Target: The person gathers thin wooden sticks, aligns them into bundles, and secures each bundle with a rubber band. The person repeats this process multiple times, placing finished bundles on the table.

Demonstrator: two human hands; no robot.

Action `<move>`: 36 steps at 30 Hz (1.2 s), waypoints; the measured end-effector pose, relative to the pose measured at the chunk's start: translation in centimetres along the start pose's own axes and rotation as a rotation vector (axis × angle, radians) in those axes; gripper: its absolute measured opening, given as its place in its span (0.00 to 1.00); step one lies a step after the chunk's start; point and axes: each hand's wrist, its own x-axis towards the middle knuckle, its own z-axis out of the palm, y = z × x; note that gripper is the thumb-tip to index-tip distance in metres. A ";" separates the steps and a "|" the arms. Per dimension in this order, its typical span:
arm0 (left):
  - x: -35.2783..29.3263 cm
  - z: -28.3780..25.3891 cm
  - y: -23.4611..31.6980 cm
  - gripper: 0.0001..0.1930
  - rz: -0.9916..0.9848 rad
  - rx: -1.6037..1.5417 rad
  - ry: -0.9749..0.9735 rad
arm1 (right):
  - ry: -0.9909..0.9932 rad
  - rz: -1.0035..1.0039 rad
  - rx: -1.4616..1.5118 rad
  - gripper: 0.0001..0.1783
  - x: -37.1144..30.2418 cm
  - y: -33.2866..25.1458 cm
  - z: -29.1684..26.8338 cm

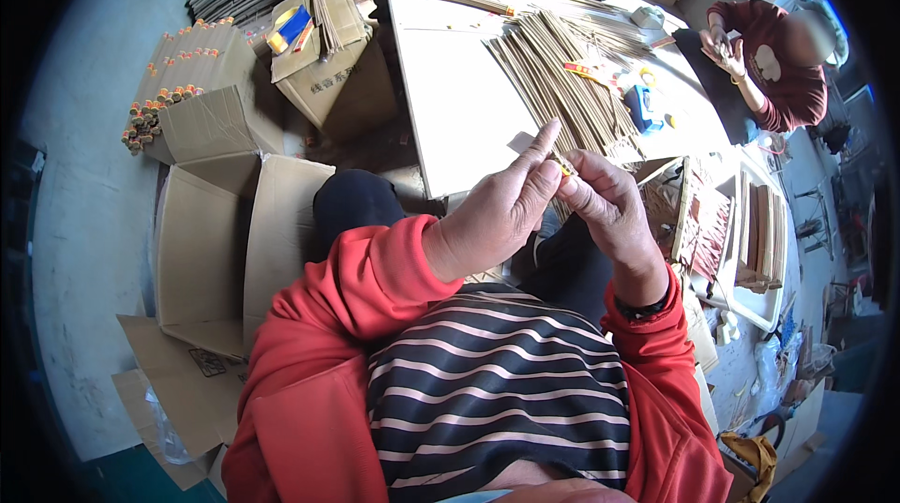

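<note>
Over the near edge of the white table (459,105), my two hands meet at the fingertips. Between them sits a small brown and yellow piece (562,166), mostly covered by the fingers, so its full shape is hidden. My left hand (502,212) pinches it with the thumb, its index finger stretched forward. From the other side my right hand (614,208) grips it with thumb and curled fingers. Just beyond lie many thin brown sticks (553,62) in a loose spread. A small white piece (518,141) rests beside my left fingers.
An open cardboard box (202,250) stands at my left. Behind it, another carton holds tubes with red and yellow ends (187,72). A blue tape dispenser (642,109) lies on the table. At the right, a co-worker in a dark red top (773,72) sits; a white tray (773,311) holds brown bundles.
</note>
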 end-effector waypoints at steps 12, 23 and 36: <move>-0.1 -0.2 -0.3 0.39 -0.022 -0.201 -0.024 | 0.006 -0.169 0.216 0.15 0.3 2.5 -0.3; 0.2 -0.3 -0.5 0.41 -0.164 -0.463 -0.095 | -0.061 -0.158 0.031 0.13 0.3 1.4 -1.6; 0.6 0.4 -1.0 0.28 -0.151 -0.519 -0.237 | -0.308 -0.149 -0.409 0.12 1.0 -2.4 -3.4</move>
